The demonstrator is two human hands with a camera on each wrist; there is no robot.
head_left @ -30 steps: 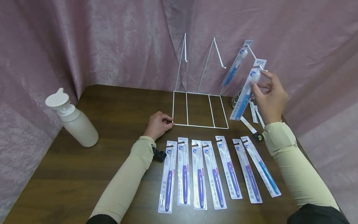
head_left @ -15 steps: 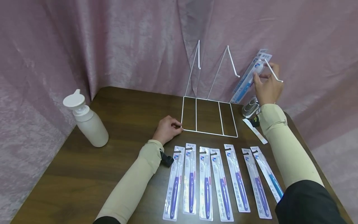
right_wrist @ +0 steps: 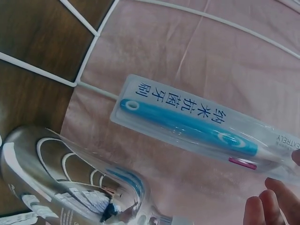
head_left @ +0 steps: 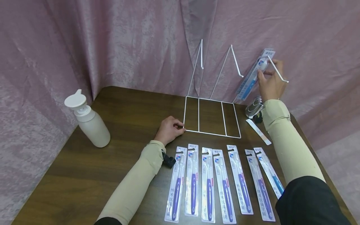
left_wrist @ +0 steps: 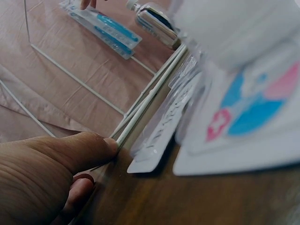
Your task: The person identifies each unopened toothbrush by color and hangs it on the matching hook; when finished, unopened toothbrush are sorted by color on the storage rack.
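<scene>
right hand raised at the far right hook of the white wire display rack, fingers pinching the top of a blue toothbrush in a clear blister pack. pack threaded on that hook, hanging slanted down and left from the fingertips, over another blue pack just behind. in the right wrist view, blue handle and printed card stretched out left of the fingertips, against the pink curtain. just below the wrist, a shiny silver foil packet on the dark wooden table, and a narrow white strip beside the forearm.

left hand resting on the table, fingers curled with fingertips pinching the near left corner of the rack's base; thumb pressed against the white wire in the left wrist view. just behind this wrist, toward the body, a row of seven packaged toothbrushes flat on the table, mostly purple, the rightmost blue. well off to the left of the hand, a white pump bottle standing upright.
</scene>
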